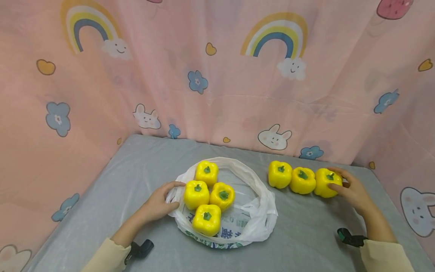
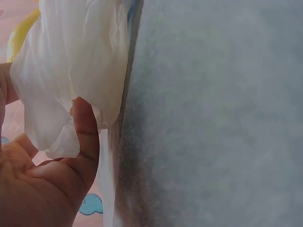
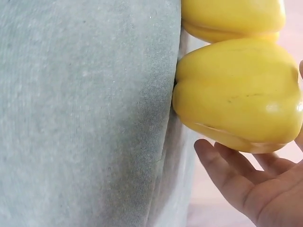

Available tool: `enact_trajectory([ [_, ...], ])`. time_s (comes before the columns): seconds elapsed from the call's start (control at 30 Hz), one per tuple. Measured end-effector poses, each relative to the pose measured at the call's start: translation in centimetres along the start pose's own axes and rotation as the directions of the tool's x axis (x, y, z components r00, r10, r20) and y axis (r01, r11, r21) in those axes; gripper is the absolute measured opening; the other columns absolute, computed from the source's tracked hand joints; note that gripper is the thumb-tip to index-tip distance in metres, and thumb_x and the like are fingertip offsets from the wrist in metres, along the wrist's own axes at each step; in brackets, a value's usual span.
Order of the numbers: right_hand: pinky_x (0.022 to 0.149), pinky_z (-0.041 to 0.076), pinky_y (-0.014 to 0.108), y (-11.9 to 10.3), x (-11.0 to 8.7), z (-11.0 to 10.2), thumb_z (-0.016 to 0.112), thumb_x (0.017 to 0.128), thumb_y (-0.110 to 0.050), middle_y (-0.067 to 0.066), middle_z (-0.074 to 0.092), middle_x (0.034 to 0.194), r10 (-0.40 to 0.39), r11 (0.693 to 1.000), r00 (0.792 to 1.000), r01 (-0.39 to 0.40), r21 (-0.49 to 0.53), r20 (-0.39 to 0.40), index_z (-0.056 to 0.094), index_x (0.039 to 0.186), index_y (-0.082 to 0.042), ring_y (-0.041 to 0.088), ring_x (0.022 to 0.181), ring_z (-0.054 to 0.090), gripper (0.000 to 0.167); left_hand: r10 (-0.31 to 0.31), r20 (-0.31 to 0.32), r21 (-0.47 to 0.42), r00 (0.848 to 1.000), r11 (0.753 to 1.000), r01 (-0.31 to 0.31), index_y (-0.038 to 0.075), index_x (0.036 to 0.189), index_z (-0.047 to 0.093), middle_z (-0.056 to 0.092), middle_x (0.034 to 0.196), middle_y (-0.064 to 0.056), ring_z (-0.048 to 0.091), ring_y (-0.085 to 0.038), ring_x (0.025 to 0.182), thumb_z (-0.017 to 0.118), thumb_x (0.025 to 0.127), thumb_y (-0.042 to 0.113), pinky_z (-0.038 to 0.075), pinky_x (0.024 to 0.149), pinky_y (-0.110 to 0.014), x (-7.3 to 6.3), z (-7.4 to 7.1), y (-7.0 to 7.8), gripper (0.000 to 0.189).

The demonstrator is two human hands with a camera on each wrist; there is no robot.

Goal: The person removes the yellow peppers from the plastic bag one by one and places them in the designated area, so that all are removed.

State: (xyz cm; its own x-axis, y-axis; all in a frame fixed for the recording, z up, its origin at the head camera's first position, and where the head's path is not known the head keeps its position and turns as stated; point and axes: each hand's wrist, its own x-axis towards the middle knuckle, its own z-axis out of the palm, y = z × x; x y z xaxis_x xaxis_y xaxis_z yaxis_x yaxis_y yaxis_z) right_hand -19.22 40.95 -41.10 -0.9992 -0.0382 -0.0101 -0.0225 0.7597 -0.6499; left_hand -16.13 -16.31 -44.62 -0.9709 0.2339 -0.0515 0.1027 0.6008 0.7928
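Observation:
A white plastic bag [image 1: 268, 223] lies with its mouth spread wide on the grey-covered table. Inside its left half stand several yellow bell peppers [image 1: 207, 220] with green stems. My left hand [image 1: 157, 202] holds the bag's left rim; the left wrist view shows fingers against the crumpled white plastic [image 2: 71, 61]. To the right of the bag, three more yellow bell peppers stand in a row. Around the rightmost bell pepper [image 1: 326, 185] my right hand [image 1: 353, 190] has its thumb in front and fingers behind. That pepper [image 3: 236, 94] still rests on the table.
The other two peppers of the row, the left one [image 1: 279, 175] and the middle one [image 1: 302, 181], stand close beside the held one. A pink patterned curtain [image 1: 224, 105] hangs behind the grey tabletop [image 1: 306, 234] and along its sides.

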Motion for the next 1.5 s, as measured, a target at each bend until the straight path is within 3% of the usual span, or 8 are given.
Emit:
enact_trajectory([
  [0.37, 0.089, 0.039, 0.071, -0.2, 0.1, 0.1, 0.054, 0.095, -0.034, 0.035, 0.029, 0.146, 0.013, 1.000, 1.000, -0.013, -0.014, -0.021, 0.031, 0.145, -0.001, 0.055, 0.119, 0.036, 0.064, -0.008, -0.005, -0.002, 1.000, 1.000, 0.008, 0.024, 0.130, 0.056, 0.049, 0.143, -0.012, 0.041, -0.037, 0.136, 0.065, 0.080, 0.011, 0.031, 0.110, -0.061, 0.1, 0.0, 0.0, 0.053],
  [0.6, 0.088, 0.037, 0.075, -1.1, 0.0, -0.3, 0.050, 0.097, -0.036, 0.038, 0.029, 0.145, 0.052, 0.997, 0.999, -0.053, -0.056, -0.017, 0.030, 0.147, -0.002, 0.064, 0.120, 0.033, 0.064, -0.016, -0.006, 0.000, 1.000, 1.000, 0.016, 0.025, 0.130, 0.056, 0.049, 0.143, -0.011, 0.041, -0.036, 0.136, 0.064, 0.081, 0.012, 0.031, 0.110, -0.061, 0.0, 0.0, 0.1, 0.052],
  [0.8, 0.081, 0.042, 0.074, -2.6, -0.6, -0.7, 0.049, 0.098, -0.034, 0.040, 0.034, 0.141, 0.002, 0.998, 0.997, -0.006, -0.065, -0.071, 0.032, 0.146, -0.003, 0.066, 0.116, 0.038, 0.060, -0.033, 0.003, -0.005, 0.999, 0.999, 0.033, 0.027, 0.130, 0.055, 0.048, 0.144, -0.011, 0.040, -0.036, 0.137, 0.064, 0.082, 0.012, 0.030, 0.111, -0.062, 0.0, 0.0, 0.0, 0.052],
  [1.0, 0.082, 0.038, 0.076, -4.6, -1.2, -0.8, 0.051, 0.097, -0.031, 0.038, 0.037, 0.141, -0.036, 0.996, 0.993, 0.026, -0.089, -0.110, 0.035, 0.146, -0.004, 0.063, 0.118, 0.038, 0.058, -0.014, 0.013, -0.006, 1.000, 1.000, 0.014, 0.026, 0.131, 0.054, 0.048, 0.144, -0.011, 0.040, -0.036, 0.137, 0.064, 0.082, 0.012, 0.030, 0.111, -0.061, 0.0, -0.1, 0.1, 0.052],
  [1.23, 0.090, 0.034, 0.075, -7.7, -1.6, -0.6, 0.056, 0.095, -0.030, 0.031, 0.035, 0.147, -0.081, 0.992, 0.991, 0.071, -0.104, -0.104, 0.037, 0.146, -0.010, 0.059, 0.123, 0.036, 0.058, 0.009, 0.009, 0.007, 1.000, 1.000, -0.009, 0.024, 0.131, 0.055, 0.050, 0.142, -0.012, 0.042, -0.036, 0.136, 0.064, 0.083, 0.012, 0.032, 0.110, -0.060, 0.1, -0.2, -0.1, 0.050],
  [1.5, 0.090, 0.036, 0.073, -10.5, -1.7, 0.1, 0.059, 0.093, -0.027, 0.030, 0.036, 0.147, -0.150, 0.986, 0.984, 0.141, -0.090, -0.100, 0.042, 0.143, -0.007, 0.057, 0.124, 0.038, 0.056, 0.026, 0.005, 0.009, 1.000, 1.000, -0.026, 0.024, 0.130, 0.056, 0.051, 0.142, -0.012, 0.043, -0.036, 0.135, 0.065, 0.083, 0.011, 0.032, 0.111, -0.059, 0.2, -0.2, -0.2, 0.050],
])
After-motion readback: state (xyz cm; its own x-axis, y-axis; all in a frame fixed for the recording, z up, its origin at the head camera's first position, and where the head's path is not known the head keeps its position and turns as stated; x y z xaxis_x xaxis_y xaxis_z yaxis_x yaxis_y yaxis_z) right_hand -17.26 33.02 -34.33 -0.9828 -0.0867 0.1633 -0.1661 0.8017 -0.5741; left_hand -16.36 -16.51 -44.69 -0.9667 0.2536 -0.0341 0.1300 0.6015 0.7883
